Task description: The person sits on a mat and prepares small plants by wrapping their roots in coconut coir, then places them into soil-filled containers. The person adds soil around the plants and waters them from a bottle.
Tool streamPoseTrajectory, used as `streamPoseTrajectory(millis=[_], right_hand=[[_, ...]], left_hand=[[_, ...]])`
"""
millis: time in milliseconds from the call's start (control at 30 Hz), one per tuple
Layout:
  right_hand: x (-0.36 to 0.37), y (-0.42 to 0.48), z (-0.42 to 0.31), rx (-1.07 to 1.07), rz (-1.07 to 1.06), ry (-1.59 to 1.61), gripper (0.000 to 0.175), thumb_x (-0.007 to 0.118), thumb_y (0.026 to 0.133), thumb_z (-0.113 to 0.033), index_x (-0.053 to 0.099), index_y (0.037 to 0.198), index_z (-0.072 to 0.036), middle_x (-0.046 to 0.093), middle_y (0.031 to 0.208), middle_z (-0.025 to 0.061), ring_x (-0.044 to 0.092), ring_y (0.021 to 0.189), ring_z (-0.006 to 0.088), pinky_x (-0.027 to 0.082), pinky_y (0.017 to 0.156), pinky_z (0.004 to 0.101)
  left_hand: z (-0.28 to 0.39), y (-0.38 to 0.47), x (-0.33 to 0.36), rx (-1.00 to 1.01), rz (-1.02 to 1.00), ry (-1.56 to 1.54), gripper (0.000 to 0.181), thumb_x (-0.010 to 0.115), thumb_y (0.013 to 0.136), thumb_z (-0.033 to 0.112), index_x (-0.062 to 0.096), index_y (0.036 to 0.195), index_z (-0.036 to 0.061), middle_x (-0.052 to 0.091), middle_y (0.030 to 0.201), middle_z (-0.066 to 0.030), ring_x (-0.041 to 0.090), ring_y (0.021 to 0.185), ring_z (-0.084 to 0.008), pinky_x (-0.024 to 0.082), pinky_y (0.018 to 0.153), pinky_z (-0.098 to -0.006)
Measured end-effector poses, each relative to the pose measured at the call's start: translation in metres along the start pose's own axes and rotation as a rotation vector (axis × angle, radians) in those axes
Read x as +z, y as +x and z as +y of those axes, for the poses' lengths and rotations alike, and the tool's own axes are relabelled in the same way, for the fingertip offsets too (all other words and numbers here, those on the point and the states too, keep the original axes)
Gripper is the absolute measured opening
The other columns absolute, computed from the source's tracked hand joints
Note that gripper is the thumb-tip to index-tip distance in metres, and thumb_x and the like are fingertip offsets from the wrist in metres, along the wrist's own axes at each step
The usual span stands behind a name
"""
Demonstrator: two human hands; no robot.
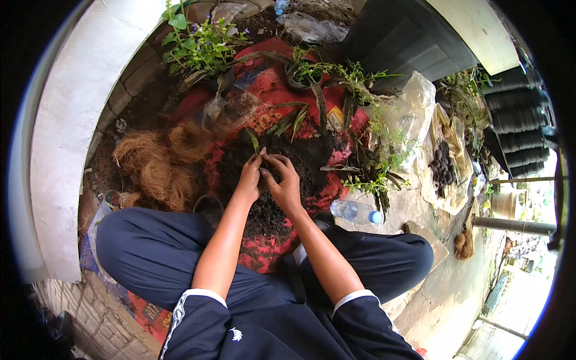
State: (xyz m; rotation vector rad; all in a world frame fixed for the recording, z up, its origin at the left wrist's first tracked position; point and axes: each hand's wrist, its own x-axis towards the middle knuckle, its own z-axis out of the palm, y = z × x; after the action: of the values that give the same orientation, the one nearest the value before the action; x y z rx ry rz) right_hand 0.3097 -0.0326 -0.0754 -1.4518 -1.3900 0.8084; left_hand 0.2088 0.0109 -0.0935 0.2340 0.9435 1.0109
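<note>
Over a mound of dark soil [238, 164], my left hand [249, 177] pinches a slim green leaf piece [254, 143] that points up and away from me. The fingertips of my right hand [285, 182] meet those of the left, and its thumb is bent inward. Whatever lies between the two palms is hidden by the fingers. Just beyond my hands, several long green leaf pieces [294, 119] lie by the soil. Beneath the soil spreads a red patterned sheet [265, 256], smeared with dirt.
Brown coconut fibre [157, 173] is heaped on the left. A plastic bottle with a blue cap [353, 211] lies by my right knee. Potted flowering plants [202, 45] stand beyond. To the right are a clear plastic bag [411, 108], dark lumps on a wrapper [442, 164] and stacked black pots [517, 121].
</note>
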Motion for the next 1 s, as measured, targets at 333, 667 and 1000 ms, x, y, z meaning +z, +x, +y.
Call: streamPoseTrajectory(millis=[333,667,1000], right_hand=[[0.0,-0.007,0.005,-0.25,-0.01,-0.482,0.039,0.069,0.072,-0.009,0.066,0.11,-0.016,0.053,0.121,0.0084,0.05,0.111,0.031,0.044,0.091,0.041],[-0.004,-0.01,0.005,-0.376,0.001,-0.551,0.028,0.069,0.075,-0.017,0.07,0.103,-0.019,0.05,0.129,0.0102,0.046,0.117,0.0355,0.039,0.098,0.0449],[-0.024,-0.01,0.082,0.364,0.032,-0.412,0.061,0.066,0.084,-0.025,0.041,0.134,-0.001,0.037,0.135,0.0281,0.039,0.125,0.0425,0.038,0.102,0.0439]], left_hand=[[-0.009,0.012,-0.018,-0.121,0.072,-0.113,0.035,0.052,0.094,0.045,0.059,0.093,0.0102,0.056,0.084,-0.0016,0.055,0.079,-0.0162,0.048,0.073,-0.0333],[-0.015,0.003,-0.025,-0.176,-0.016,-0.309,0.032,0.04,0.101,0.03,0.061,0.107,0.0056,0.059,0.093,-0.0037,0.058,0.086,-0.0162,0.051,0.076,-0.0303],[0.004,0.001,-0.031,-0.252,0.158,0.086,0.062,0.06,0.083,0.059,0.021,0.057,0.0185,0.018,0.054,0.0053,0.019,0.043,-0.0089,0.014,0.041,-0.0271]])
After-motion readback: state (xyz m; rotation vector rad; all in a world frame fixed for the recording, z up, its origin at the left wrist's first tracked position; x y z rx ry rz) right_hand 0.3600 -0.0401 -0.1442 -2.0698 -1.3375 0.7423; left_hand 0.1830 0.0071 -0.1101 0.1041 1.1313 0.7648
